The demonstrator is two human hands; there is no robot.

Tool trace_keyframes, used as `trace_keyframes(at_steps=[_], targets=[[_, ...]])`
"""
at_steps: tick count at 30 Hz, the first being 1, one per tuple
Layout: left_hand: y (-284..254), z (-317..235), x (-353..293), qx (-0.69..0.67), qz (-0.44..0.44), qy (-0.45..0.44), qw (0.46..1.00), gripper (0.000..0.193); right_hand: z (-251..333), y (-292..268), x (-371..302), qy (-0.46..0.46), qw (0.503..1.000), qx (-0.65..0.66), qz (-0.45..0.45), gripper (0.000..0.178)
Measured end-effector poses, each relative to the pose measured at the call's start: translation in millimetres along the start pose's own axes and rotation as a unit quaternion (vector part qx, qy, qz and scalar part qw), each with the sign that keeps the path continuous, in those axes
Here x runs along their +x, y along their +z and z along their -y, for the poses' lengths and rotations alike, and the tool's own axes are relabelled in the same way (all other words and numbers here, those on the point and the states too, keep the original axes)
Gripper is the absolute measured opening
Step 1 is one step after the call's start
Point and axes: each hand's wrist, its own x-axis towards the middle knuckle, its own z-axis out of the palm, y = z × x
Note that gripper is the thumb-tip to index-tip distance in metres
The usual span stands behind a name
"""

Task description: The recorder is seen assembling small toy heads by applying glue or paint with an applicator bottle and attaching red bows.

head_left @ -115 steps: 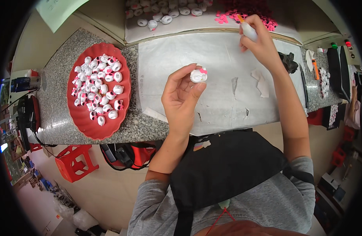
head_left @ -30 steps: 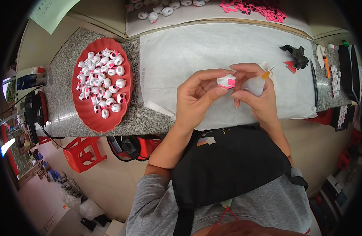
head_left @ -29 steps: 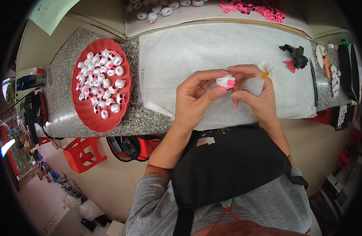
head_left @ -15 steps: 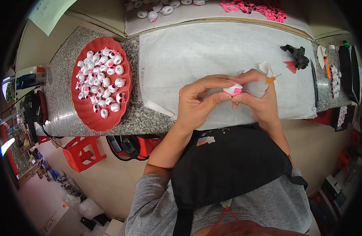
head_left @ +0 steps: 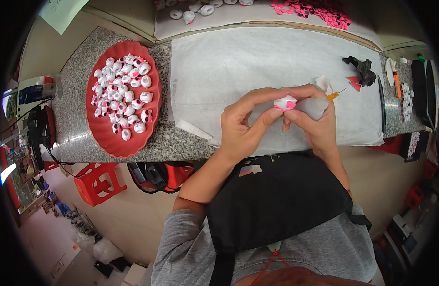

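A small white figurine head with pink parts (head_left: pixel 282 103) is pinched between the fingertips of both hands, above the white sheet. My left hand (head_left: pixel 242 119) grips it from the left, with thumb below and forefinger above. My right hand (head_left: pixel 319 126) steadies its right side with thumb and forefinger. Tucked in that same right hand is a translucent squeeze bottle (head_left: pixel 316 107) with an orange needle tip (head_left: pixel 332 96) pointing up and to the right. The other fingers of the right hand are partly hidden.
White paper (head_left: pixel 219 62) covers the worktop. A red scalloped tray (head_left: pixel 148 121) of similar white and pink heads sits on the left. Pink pieces (head_left: pixel 319 13) lie on the back shelf. A crumpled black thing (head_left: pixel 362 71) and a red triangular piece (head_left: pixel 354 83) lie at right.
The head has turned a little in my fingers, showing its pink part more to the front. My left thumb has shifted lower. The whole view has shifted slightly.
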Motion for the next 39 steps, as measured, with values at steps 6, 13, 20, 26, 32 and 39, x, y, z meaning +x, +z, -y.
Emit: trace_keyframes(at_steps=[6, 13, 20, 26, 32, 39], targets=[[-6.5, -4.7, 1.6, -0.061, -0.010, -0.074, 0.995, 0.021, 0.0, 1.0, 0.6, 0.039, 0.999, 0.002, 0.003, 0.024], [-10.8, -7.9, 0.9, -0.207, 0.062, -0.073, 0.974, 0.019, 2.5, 8.4, -9.7, -0.009, 1.000, 0.028, -0.007, 0.024], [-59.1, -42.6, 2.3, 0.275, -0.212, 0.152, 0.925, 0.029, 3.9, 15.6, 11.0, -0.017, 0.996, -0.089, 0.011, 0.044], [-56.8, -56.3, 69.2, 0.520, -0.105, 0.258, 0.808, 0.021, -0.3, -6.8, 0.8, -0.050, 0.997, -0.006, -0.051, 0.041], [-37.0, 8.9, 155.4, 0.689, -0.022, 0.187, 0.700, 0.016, 2.8, -12.5, -9.0, -0.058, 0.997, 0.002, -0.058, 0.029], [-32.1, 5.0, 139.1, 0.495, -0.018, 0.139, 0.858, 0.022, 12.6, -26.9, -14.0, -0.052, 0.995, 0.024, -0.078, 0.032]])
